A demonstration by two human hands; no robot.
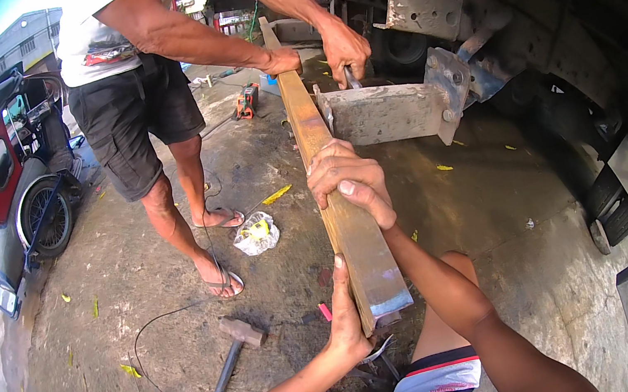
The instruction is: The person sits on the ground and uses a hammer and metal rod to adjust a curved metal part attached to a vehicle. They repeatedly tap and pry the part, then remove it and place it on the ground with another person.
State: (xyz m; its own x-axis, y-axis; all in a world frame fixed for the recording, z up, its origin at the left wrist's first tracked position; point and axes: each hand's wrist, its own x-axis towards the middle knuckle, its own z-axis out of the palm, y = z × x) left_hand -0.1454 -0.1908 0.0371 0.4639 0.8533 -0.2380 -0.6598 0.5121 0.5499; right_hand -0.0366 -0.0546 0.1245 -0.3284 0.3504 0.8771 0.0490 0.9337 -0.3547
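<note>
Concrete yard (172, 246): right hand (346, 178) grip wrapped round steel beam (343, 216); left hand (344, 317) grip spread against it

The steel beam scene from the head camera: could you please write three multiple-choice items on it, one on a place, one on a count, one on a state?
1. Where does the sledgehammer lie?
A. on the concrete floor, left of the beam
B. on top of the beam
C. in the other person's hand

2. How many hands touch the rusty steel beam?
A. one
B. two
C. three

3. How does the right hand meet the beam?
A. open, hovering above it
B. fingers wrapped over its top
C. flat on the floor beside it

Answers:
1. A, it rests on the floor beside a black cable.
2. C, the right hand on top, the left hand against the near end, and the standing person's hand at the far end.
3. B, the fingers curl over the top face.
</note>
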